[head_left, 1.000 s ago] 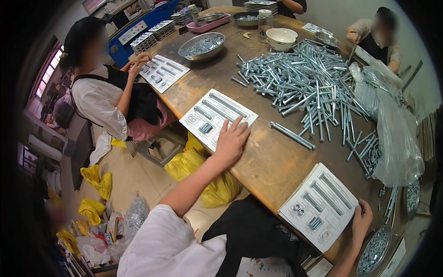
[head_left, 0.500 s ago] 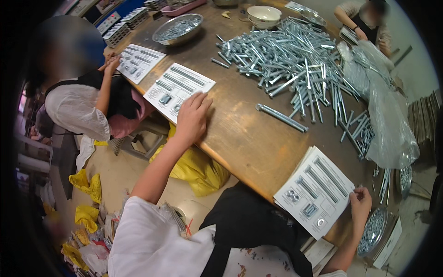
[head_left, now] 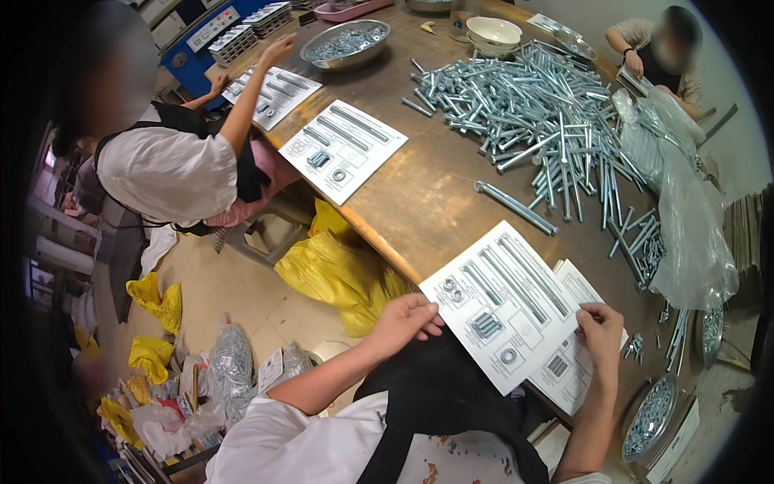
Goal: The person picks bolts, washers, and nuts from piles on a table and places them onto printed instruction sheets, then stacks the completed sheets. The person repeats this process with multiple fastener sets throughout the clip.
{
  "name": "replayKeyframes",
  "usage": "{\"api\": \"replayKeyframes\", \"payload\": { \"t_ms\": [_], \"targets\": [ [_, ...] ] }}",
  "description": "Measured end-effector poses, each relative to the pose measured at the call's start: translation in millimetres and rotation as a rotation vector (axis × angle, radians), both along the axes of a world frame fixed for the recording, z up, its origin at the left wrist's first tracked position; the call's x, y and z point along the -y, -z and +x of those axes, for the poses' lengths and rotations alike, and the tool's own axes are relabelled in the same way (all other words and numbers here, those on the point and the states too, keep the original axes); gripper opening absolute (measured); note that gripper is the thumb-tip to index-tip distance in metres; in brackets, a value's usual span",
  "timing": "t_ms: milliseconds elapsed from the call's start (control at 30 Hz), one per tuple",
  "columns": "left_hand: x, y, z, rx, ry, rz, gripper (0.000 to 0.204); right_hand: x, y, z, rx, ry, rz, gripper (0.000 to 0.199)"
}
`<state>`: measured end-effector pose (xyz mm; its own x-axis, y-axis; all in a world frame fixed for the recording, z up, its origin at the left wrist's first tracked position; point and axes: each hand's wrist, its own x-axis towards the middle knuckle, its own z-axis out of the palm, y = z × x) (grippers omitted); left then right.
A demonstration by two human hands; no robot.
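A white card (head_left: 504, 306) marked with long bolts, small nuts and a washer is tilted over the table's near edge. My left hand (head_left: 407, 323) pinches its left edge between thumb and fingers. At its right edge my right hand (head_left: 599, 332) is closed on the card. Partly covered by it, a stack of similar cards (head_left: 571, 375) lies at the table edge. Another such card (head_left: 343, 153) lies flat further left. Beyond my hands, a pair of long bolts (head_left: 516, 207) lies side by side on the wooden table (head_left: 419, 206).
A large heap of bolts (head_left: 524, 105) covers the far table beside a clear plastic bag (head_left: 685, 210). Metal bowls of small parts (head_left: 347, 42) stand at far left and near right (head_left: 649, 419). Co-workers sit left (head_left: 173, 173) and far right. Yellow sacks (head_left: 343, 266) lie below the table edge.
My left hand has left the card further left and now grips the near card's left edge. That card has shifted left, partly off the stack. The left co-worker's hand has risen toward a bowl.
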<state>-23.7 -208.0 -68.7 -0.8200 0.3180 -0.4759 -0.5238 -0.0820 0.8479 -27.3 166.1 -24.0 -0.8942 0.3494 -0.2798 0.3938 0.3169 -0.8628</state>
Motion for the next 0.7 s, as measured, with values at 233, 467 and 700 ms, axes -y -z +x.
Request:
{"api": "replayKeyframes", "payload": {
  "t_ms": [233, 467, 700],
  "targets": [
    [51.2, -0.2, -37.3, -0.041, -0.228, -0.086, 0.017, 64.5, 2.5, -65.1, -0.095, -0.151, 0.08, 0.018],
    [93.4, -4.6, -71.9, 0.01, -0.359, -0.183, 0.019, 109.4, 20.4, -117.9, -0.115, -0.267, 0.117, 0.015],
    [109.9, -15.8, -89.3, -0.015, -0.5, -0.025, 0.026, 137.6, 43.4, -155.7, -0.244, -0.257, 0.094, 0.017]
  ]
}}
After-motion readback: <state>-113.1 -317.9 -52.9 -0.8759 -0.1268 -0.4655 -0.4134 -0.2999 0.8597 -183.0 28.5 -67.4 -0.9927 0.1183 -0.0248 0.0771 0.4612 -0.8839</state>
